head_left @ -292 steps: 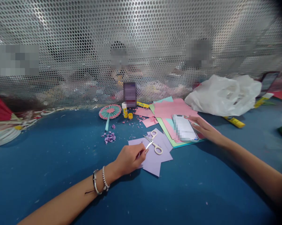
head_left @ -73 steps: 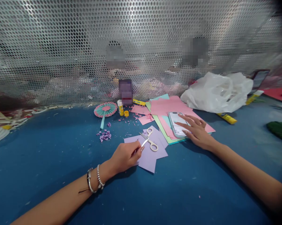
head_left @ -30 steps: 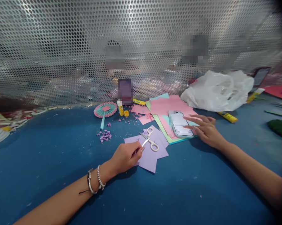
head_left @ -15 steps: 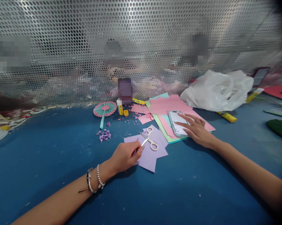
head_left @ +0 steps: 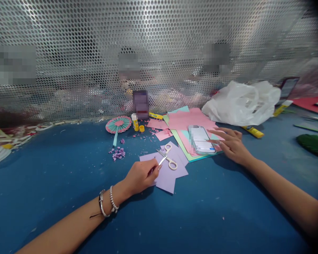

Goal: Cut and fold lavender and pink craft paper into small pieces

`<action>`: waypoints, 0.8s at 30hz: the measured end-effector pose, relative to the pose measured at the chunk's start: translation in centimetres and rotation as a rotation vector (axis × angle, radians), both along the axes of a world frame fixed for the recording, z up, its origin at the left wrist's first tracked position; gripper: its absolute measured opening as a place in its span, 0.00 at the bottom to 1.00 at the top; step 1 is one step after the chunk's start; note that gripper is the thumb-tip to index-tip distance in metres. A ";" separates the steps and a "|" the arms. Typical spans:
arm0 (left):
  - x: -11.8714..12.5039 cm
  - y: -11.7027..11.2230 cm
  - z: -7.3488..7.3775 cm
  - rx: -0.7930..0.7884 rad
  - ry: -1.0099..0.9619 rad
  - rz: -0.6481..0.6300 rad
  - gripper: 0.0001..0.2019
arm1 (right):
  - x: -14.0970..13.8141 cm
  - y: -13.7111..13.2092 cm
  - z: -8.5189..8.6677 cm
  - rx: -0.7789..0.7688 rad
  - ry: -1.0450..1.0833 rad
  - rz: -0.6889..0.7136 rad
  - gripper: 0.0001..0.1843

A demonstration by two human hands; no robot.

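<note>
My left hand (head_left: pixel 143 175) is closed in a pinch on one blade of the white-handled scissors (head_left: pixel 172 163). The scissors are spread apart over several overlapping lilac paper pieces (head_left: pixel 166 183). To the right, a phone (head_left: pixel 203 139) with a lit screen lies on pink, green and blue paper sheets (head_left: pixel 187 119). My right hand (head_left: pixel 233 146) is beside the phone, its fingers stretched over the right part of the screen. Whether a fingertip touches the glass I cannot tell. Left of the lilac paper sits a small heap of purple paper scraps (head_left: pixel 118 154).
A pink and teal paper fan (head_left: pixel 118 125), an uncapped glue stick (head_left: pixel 135 122) and its yellow cap (head_left: pixel 141 128) stand farther back. A white plastic bag (head_left: pixel 240 104), a yellow tube (head_left: pixel 253 132) and a dark green bundle (head_left: pixel 313 145) lie right. A perforated metal panel (head_left: pixel 159 46) borders the table.
My right hand has drawn back to the right, uncovering more of the phone screen, which now shows a different layout. My left hand stays on the scissors blade.
</note>
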State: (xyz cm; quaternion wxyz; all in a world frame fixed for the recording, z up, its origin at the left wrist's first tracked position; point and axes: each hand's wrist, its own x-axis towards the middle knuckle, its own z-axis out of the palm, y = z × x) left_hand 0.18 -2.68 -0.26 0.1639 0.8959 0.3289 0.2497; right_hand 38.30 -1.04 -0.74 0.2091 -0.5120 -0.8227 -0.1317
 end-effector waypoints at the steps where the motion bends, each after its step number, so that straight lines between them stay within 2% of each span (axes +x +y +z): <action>1: 0.0 0.0 0.0 -0.002 -0.001 0.000 0.13 | 0.0 0.1 -0.1 -0.003 -0.006 0.012 0.21; 8: 0.0 -0.1 0.0 0.004 -0.001 0.015 0.14 | -0.2 0.4 -0.4 -0.054 -0.059 0.039 0.20; 14: 0.0 0.0 0.0 -0.009 0.002 0.016 0.13 | 0.2 0.1 -0.4 0.027 0.013 0.039 0.20; 20: 0.0 0.0 -0.1 -0.016 -0.001 0.020 0.13 | 0.3 0.0 -0.3 0.036 -0.043 0.090 0.18; 24: 0.0 -0.1 0.0 -0.029 0.007 0.020 0.13 | 0.0 -0.1 -0.1 0.068 -0.003 0.061 0.18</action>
